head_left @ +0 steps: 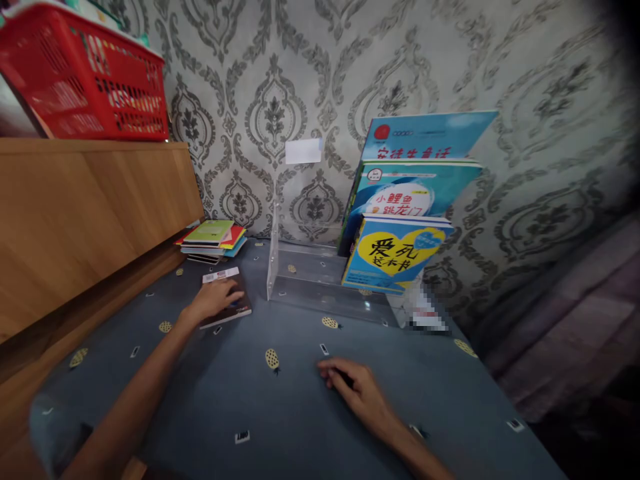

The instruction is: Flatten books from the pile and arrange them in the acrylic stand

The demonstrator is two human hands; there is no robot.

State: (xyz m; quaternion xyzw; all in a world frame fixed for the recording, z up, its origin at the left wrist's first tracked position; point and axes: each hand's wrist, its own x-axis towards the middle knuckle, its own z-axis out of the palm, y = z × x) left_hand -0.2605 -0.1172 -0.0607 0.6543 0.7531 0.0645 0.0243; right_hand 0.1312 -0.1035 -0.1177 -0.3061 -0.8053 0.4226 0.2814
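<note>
My left hand (216, 299) rests on top of a dark-covered book (239, 311) lying on the table, its fingers spread over the cover. Part of that book is hidden under the hand. Past it lies a small stack of books (213, 235) with a lime-green one on top. My right hand (356, 390) is over the tablecloth with fingers loosely bent and nothing visible in it. A clear stepped stand (295, 257) holds upright books on its right side: a blue one with a yellow heart (395, 257), a teal one (415, 187) and a light-blue one (430, 133) behind.
The table has a dark blue cloth with pineapple prints (271, 360). A wooden cabinet (90, 213) borders the left, carrying a red plastic basket (90, 80). Patterned wallpaper (275, 80) rises behind. A white label (303, 151) tops the stand; draped fabric (575, 320) hangs right.
</note>
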